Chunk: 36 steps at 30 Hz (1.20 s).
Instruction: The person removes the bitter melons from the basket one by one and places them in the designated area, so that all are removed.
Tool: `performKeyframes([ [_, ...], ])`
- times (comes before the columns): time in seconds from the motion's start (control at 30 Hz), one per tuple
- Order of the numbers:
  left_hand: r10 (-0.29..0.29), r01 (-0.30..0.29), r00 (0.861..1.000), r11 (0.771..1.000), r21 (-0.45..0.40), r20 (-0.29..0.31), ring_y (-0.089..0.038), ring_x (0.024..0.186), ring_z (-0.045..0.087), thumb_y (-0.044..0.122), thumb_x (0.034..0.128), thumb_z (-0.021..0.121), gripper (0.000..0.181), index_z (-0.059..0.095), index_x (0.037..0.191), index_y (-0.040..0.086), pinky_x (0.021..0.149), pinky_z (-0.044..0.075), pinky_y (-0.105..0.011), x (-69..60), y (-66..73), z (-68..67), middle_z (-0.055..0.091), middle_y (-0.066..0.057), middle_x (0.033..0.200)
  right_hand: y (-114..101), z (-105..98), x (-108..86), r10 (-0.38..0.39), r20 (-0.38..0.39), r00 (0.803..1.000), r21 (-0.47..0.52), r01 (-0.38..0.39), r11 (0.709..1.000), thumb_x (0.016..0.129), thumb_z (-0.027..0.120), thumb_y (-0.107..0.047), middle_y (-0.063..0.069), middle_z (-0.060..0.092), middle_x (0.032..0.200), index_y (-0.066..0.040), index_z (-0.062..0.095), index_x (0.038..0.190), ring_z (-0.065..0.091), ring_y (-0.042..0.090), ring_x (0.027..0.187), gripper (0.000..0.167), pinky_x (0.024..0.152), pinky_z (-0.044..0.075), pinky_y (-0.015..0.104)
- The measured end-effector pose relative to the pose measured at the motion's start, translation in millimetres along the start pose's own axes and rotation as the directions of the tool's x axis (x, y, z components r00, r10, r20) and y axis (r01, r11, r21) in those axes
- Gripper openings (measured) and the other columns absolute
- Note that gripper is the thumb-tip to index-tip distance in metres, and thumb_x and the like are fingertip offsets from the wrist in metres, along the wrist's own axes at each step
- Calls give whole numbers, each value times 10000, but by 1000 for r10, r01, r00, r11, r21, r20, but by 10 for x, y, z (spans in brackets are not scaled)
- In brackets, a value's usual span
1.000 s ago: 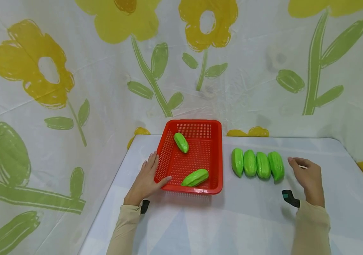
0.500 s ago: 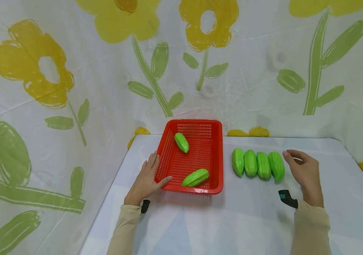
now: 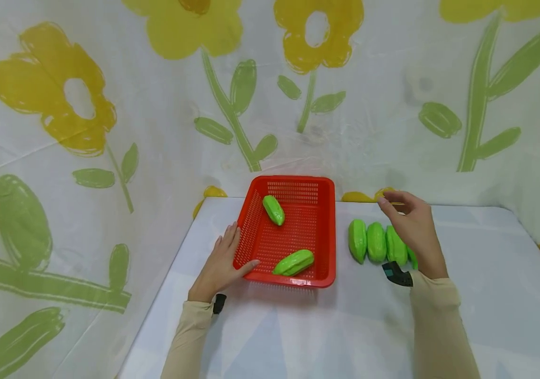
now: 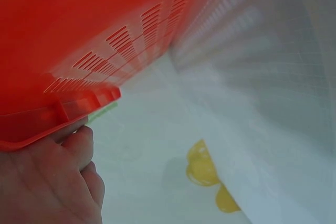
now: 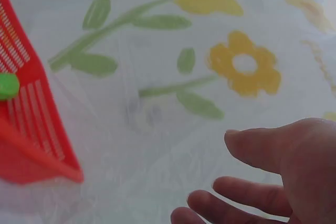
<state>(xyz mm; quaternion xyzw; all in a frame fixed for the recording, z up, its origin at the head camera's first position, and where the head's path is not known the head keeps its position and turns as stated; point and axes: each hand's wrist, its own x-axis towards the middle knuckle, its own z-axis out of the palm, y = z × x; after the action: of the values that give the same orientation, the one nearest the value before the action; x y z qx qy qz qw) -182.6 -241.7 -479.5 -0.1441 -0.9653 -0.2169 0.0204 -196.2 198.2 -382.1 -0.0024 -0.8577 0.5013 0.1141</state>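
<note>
A red plastic basket [image 3: 331,237] with slotted walls stands on the table. Two green star fruits lie inside, one near its back left [image 3: 273,210] and another near the front wall [image 3: 293,262]. My left hand [image 3: 218,263] rests on the basket's left rim and front left corner with fingers outstretched. To the right of the basket, several more ridged green star fruits [image 3: 376,242] form a row. Above the row's right end hovers my right hand [image 3: 414,226], thumb and fingers apart with nothing between them; it partly covers the rightmost star fruit.
The white table [image 3: 346,326] ends at the back against a cloth [image 3: 374,131] printed with yellow flowers. The same cloth hangs along the left side. A black wrist device [image 3: 397,274] sticks out from the right sleeve.
My right hand has moved left and away from me, from beside the row of star fruits to above its right end. The left hand has stayed on the basket.
</note>
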Motion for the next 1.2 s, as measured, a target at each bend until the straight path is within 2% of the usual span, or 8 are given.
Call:
performKeyframes([
  [0.17, 2, -2, 1000, 1000, 5, 5, -316, 1646, 60, 696, 909, 590, 1105, 115, 1654, 33, 1330, 118, -561, 5, 0, 2, 58, -94, 1766, -289, 202, 219, -42, 64, 997, 21, 40, 999, 1031, 581, -468, 188, 630, 1370, -35, 622, 1382, 612, 340, 1180, 559, 858, 525, 248],
  [0.3, 1, -1, 1000, 1000, 6, -7, -316, 1645, 70, 691, 906, 600, 1104, 124, 1653, 32, 1329, 123, -562, 6, -4, 5, 67, -94, 1765, -436, 414, 434, -45, 130, 990, 17, 43, 999, 1029, 585, -447, 194, 636, 1374, -38, 627, 1377, 624, 385, 1201, 538, 904, 571, 426],
  [0.43, 11, -11, 1000, 1000, 5, -16, -317, 1644, 78, 686, 905, 605, 1099, 137, 1652, 31, 1326, 139, -565, 12, -6, 14, 85, -100, 1763, -498, 640, 643, -69, 199, 978, 12, 68, 998, 1035, 587, -391, 219, 645, 1350, -20, 627, 1375, 656, 399, 1166, 505, 941, 584, 509],
  [0.6, 18, -18, 1000, 1000, 12, -18, -314, 1644, 82, 691, 905, 599, 1097, 146, 1650, 26, 1326, 148, -559, 19, -10, 30, 97, -105, 1761, -528, 938, 838, -115, 240, 964, 18, 114, 993, 1024, 619, -318, 234, 662, 1323, -3, 652, 1340, 647, 406, 1165, 447, 985, 560, 532],
  [0.7, 16, -16, 999, 1000, 11, -30, -318, 1643, 89, 686, 899, 609, 1098, 154, 1648, 25, 1324, 155, -563, 17, -17, 30, 104, -107, 1760, -534, 1143, 920, -116, 253, 961, 31, 112, 993, 1016, 627, -298, 226, 666, 1313, 6, 662, 1310, 626, 391, 1192, 425, 1029, 533, 534],
  [0.9, 11, -10, 1000, 1000, 12, -22, -307, 1645, 79, 699, 902, 597, 1100, 140, 1652, 37, 1325, 155, -559, 5, -22, 28, 97, -100, 1762, -480, 1514, 1002, -80, 274, 958, 16, 79, 997, 1007, 646, -275, 226, 674, 1256, 41, 654, 1274, 623, 372, 1157, 414, 1031, 527, 518],
  [1.2, -1, 1, 1000, 1000, 14, -11, -290, 1648, 65, 700, 904, 595, 1097, 134, 1654, 47, 1329, 140, -551, 12, -13, 19, 81, -86, 1765, -383, 1839, 1037, 9, 303, 953, -9, -7, 1000, 1005, 667, -286, 199, 655, 1272, 25, 641, 1289, 618, 343, 1116, 422, 993, 543, 493],
])
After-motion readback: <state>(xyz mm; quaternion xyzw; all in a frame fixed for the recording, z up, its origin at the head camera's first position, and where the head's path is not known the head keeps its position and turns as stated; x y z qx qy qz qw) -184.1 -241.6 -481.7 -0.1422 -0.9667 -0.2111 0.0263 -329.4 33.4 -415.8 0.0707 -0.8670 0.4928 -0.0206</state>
